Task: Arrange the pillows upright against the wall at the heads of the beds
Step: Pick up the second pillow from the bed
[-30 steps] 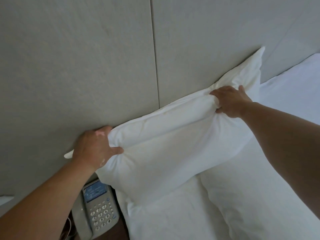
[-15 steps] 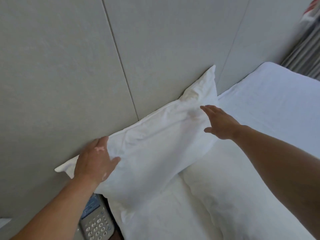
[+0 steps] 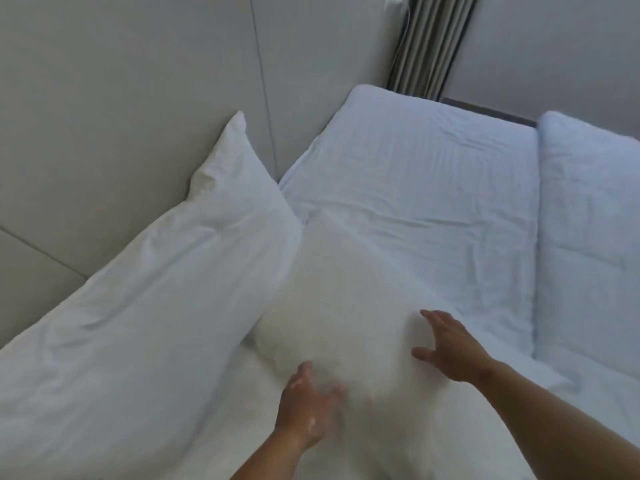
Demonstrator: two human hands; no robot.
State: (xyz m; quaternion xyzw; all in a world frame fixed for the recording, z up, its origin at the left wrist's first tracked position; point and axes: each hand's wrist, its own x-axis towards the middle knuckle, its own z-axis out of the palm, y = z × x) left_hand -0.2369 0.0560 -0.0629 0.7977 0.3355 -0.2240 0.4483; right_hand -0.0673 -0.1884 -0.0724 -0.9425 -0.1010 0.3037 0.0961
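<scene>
A white pillow (image 3: 145,306) leans upright against the grey padded wall (image 3: 121,98) at the head of the near bed. A second white pillow (image 3: 346,292) lies flat on the mattress just to its right, blurred. My left hand (image 3: 308,407) rests on that flat pillow's near left edge with fingers spread. My right hand (image 3: 446,344) is at its right side, fingers apart, touching or just above it. Neither hand grips anything.
The near bed's white sheet (image 3: 433,202) stretches to the right of the pillows. A second white bed (image 3: 588,237) lies beyond a narrow gap at the right. Grey curtains (image 3: 429,43) hang in the far corner.
Both hands have left the upright pillow and moved right and down onto the flat pillow. My view has swung right, so the phone is out of sight.
</scene>
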